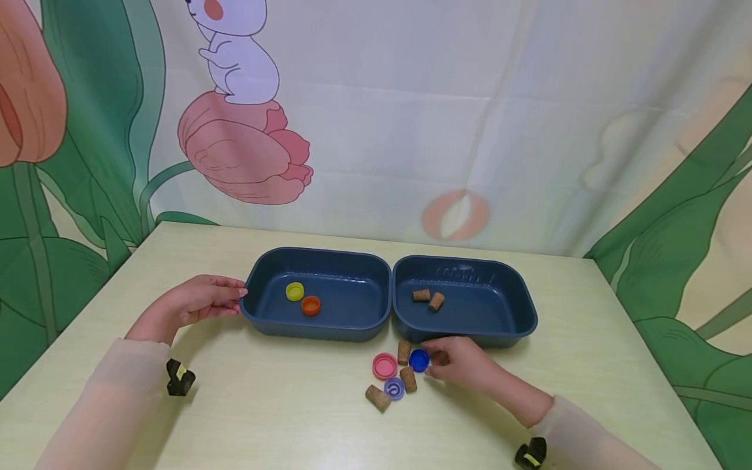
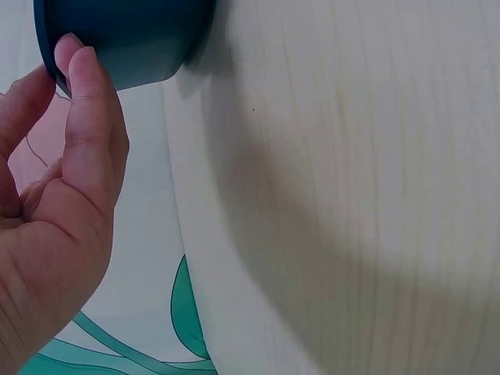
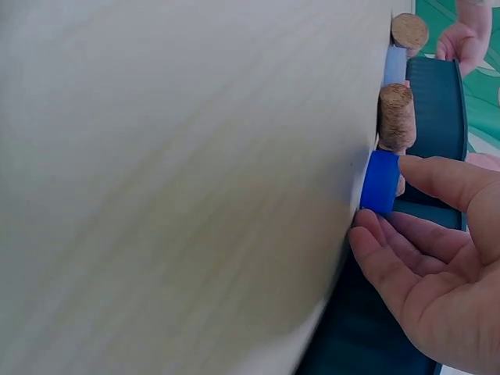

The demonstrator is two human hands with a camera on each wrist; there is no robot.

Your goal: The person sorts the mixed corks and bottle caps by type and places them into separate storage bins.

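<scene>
My left hand [image 1: 202, 301] pinches the left end of a dark blue tray [image 1: 317, 331] between thumb and fingers, as the left wrist view also shows. In that tray lie a yellow bottle cap [image 1: 295, 292] and an orange bottle cap [image 1: 311, 305]. At the front of the second tray, my right hand [image 1: 464, 363] has its thumb and fingertips on opposite sides of a blue bottle cap [image 3: 380, 181], which stands on the table. Beside it are a pink cap [image 1: 384, 366], a purple cap [image 1: 394, 389] and 3 corks, one cork [image 1: 378, 398] nearest the front.
The right-hand tray [image 1: 523, 328] stands end to end with the left one and holds two corks [image 1: 436, 301]. A printed curtain [image 1: 376, 130] hangs behind the pale wooden table [image 1: 264, 405]. Black wrist devices [image 1: 179, 377] sit on both sleeves.
</scene>
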